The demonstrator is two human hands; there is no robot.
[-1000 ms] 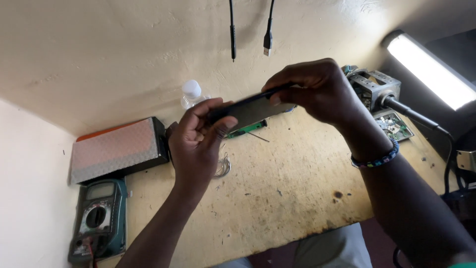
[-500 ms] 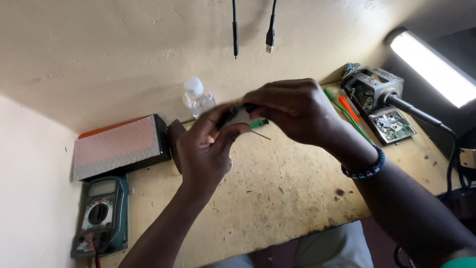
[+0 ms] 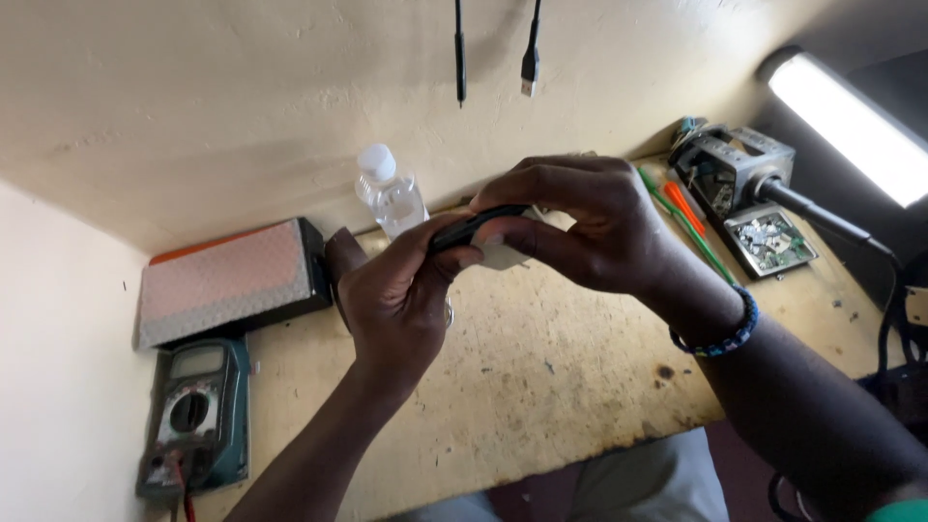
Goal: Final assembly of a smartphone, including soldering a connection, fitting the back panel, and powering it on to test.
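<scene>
The left hand (image 3: 396,300) is raised over the worktop's middle, fingers curled upward. The right hand (image 3: 580,224) meets it from the right edge, fingers bent, both gripping.

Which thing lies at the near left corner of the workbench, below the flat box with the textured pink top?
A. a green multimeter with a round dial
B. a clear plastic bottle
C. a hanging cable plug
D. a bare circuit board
A: the green multimeter lies at the near left corner, just below the flat box; the clear bottle stands further back by the wall.
</scene>
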